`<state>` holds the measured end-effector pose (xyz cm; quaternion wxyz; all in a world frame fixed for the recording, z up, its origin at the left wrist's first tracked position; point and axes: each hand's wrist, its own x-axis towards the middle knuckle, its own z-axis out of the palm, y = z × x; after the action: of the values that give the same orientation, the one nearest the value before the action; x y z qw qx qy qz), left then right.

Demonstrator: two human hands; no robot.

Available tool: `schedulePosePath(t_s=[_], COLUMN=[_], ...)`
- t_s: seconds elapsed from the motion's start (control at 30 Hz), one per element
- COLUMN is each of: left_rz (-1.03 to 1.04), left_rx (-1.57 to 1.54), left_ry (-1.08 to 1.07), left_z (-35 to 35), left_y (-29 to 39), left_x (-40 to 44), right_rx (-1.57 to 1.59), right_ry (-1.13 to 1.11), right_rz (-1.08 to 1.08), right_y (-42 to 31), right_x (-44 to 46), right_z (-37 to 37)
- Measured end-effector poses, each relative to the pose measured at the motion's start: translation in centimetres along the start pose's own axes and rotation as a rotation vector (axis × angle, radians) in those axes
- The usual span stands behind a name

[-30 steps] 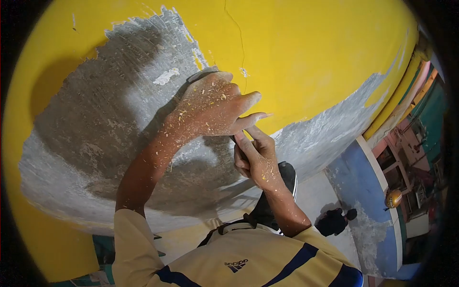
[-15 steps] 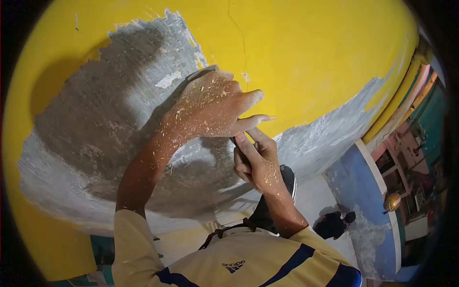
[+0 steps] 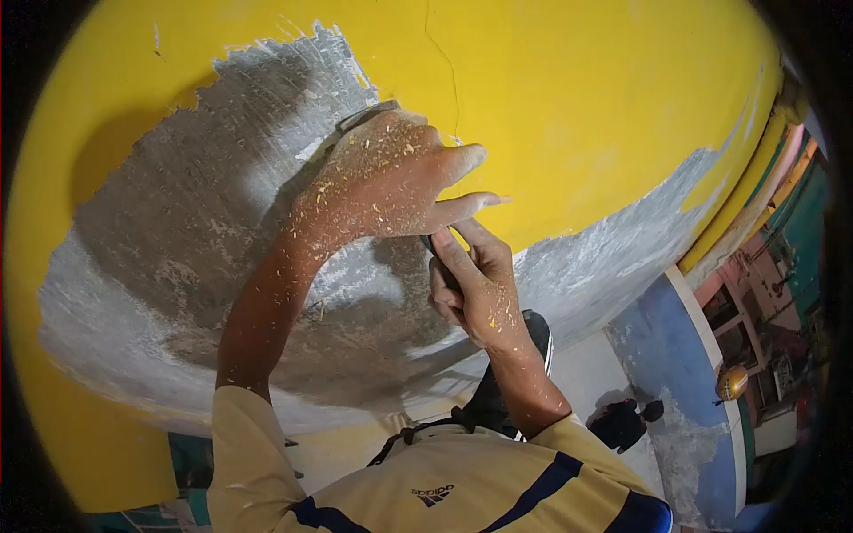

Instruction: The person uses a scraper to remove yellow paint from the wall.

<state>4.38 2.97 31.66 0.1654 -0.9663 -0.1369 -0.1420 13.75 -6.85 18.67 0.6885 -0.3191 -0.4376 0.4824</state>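
Note:
My left hand (image 3: 378,178), speckled with yellow and white flakes, is pressed over a flat scraping tool (image 3: 366,115). Only the tool's grey edge shows beyond the knuckles, against the yellow wall's (image 3: 569,98) scraped grey area (image 3: 213,178). Two of the left hand's digits stick out to the right. Just below, my right hand (image 3: 480,289) is closed round a dark end that looks like the same tool's handle; the part between is hidden under my left hand. Dust and flakes also cover both forearms.
A thin crack runs down the yellow paint above the hands. My dark shoe shows beside the right forearm. At the lower right are a dark-clothed person (image 3: 620,425), a low blue wall (image 3: 662,329) and a round golden object (image 3: 732,383).
Both hands and the tool have moved slightly up along the wall. The tool's edge is nearer the top of the grey area, and the bare white patch beside it is now partly covered.

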Motion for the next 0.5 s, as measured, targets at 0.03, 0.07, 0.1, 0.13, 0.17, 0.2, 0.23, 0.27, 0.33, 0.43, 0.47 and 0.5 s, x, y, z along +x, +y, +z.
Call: schedulePosePath(t_s=[0.03,0.07,0.1,0.13,0.17,0.2,0.23,0.27,0.33,0.43,0.47,0.5], left_rz=[-0.025,-0.005,0.011,0.030,0.026,0.028,0.033,0.028,0.018,0.153,0.153,0.154], left_rx=[-0.005,-0.001,0.003,0.001,-0.015,-0.029,-0.043,-0.051,-0.060,-0.084,-0.073,-0.064], left_ry=[-0.032,-0.006,0.019,0.040,0.031,0.023,0.017,0.006,-0.008,0.183,0.174,0.161], left_z=[-0.4,-0.4,-0.2,0.0,0.0,-0.3,-0.4,-0.4,-0.6,0.5,0.5,0.3], left_y=[-0.1,-0.3,-0.6,-0.7,-0.6,-0.5,-0.4,-0.3,-0.3,-1.0,-1.2,-1.2], left_x=[0.0,0.0,-0.1,-0.2,-0.2,-0.1,-0.1,0.0,0.0,-0.1,-0.1,-0.1], right_rx=[-0.008,0.008,0.024,0.042,0.032,0.021,0.010,0.005,-0.007,-0.006,-0.005,-0.002], right_ry=[-0.006,-0.006,-0.006,-0.002,0.009,0.024,0.040,0.047,0.055,0.068,0.074,0.082], right_rz=[-0.005,-0.018,-0.028,-0.034,-0.035,-0.040,-0.049,-0.048,-0.052,-0.064,-0.059,-0.051], right_y=[0.0,0.0,0.0,0.0,0.0,-0.2,-0.4,-0.6,-0.9,-0.3,-0.3,-0.2], right_x=[0.2,0.3,0.3,0.1,0.0,-0.1,-0.2,-0.3,-0.4,-0.2,-0.1,0.0], right_z=[0.2,0.3,0.4,0.6,0.8,1.1,1.3,1.4,1.5,1.6,1.7,1.8])
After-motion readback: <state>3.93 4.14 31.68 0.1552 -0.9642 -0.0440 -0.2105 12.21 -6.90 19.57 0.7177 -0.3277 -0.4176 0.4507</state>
